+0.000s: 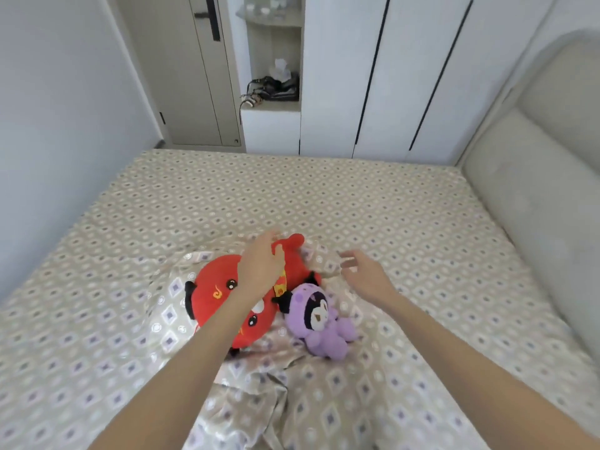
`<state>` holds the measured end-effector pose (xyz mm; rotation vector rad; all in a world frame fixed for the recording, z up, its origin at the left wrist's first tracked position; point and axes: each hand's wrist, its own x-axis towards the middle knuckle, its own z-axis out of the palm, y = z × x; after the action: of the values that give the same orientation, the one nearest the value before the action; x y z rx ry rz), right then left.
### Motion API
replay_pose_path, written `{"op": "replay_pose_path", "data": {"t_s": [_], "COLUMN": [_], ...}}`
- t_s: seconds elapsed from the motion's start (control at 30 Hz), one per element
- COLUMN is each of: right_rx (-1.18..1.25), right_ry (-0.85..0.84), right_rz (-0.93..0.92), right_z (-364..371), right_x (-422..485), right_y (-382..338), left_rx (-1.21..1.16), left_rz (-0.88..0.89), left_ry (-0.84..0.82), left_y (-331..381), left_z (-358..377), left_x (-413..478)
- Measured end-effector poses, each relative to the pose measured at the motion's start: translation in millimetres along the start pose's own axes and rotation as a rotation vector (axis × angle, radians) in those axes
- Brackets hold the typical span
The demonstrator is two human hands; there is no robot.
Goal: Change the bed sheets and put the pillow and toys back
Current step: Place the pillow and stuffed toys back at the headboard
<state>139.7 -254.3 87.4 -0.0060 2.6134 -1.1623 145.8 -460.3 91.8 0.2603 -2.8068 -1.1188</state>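
A padded headboard (535,177) is bordering the patterned bed sheet (292,196) on the right, and a wardrobe (389,76) is standing beyond. The red plush toy (220,293) is lying on rumpled cloth (168,319), its long axis running near-left to far-right. The purple plush toy (324,326) is touching its right side. The left hand (259,267) is hovering over the red toy's far end, fingers relaxed; contact cannot be determined. The right hand (367,277) is spreading open, gripping nothing.
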Motion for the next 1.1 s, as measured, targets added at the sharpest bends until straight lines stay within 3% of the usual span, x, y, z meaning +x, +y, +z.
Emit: {"op": "replay_pose_path", "data": {"t_s": [0.23,0.57,0.8,1.1], "right_rx": [0.104,0.131,0.159,0.228], "right_ry": [0.262,0.498,0.678,0.873], "right_rz": [0.034,0.200,0.403,0.684], "right_z": [-60.2,-114.6,-142.9,-162.8], "right_x": [-89.5,-225.3,-343.2,-540.2], "right_y": [17.0,77.3,153.5,274.0], "left_rx": [-0.089,-0.116,-0.163,-0.115], "left_rz": [0.205,0.401,0.512,0.677], "left_ry": [-0.082,-0.307,-0.576,-1.007], "left_y": [60.7,151.6,226.5,316.9], "left_z": [-6.9,38.2,115.5,237.3], "left_x": [-48.7,-133.0,-216.7,-408.3]}}
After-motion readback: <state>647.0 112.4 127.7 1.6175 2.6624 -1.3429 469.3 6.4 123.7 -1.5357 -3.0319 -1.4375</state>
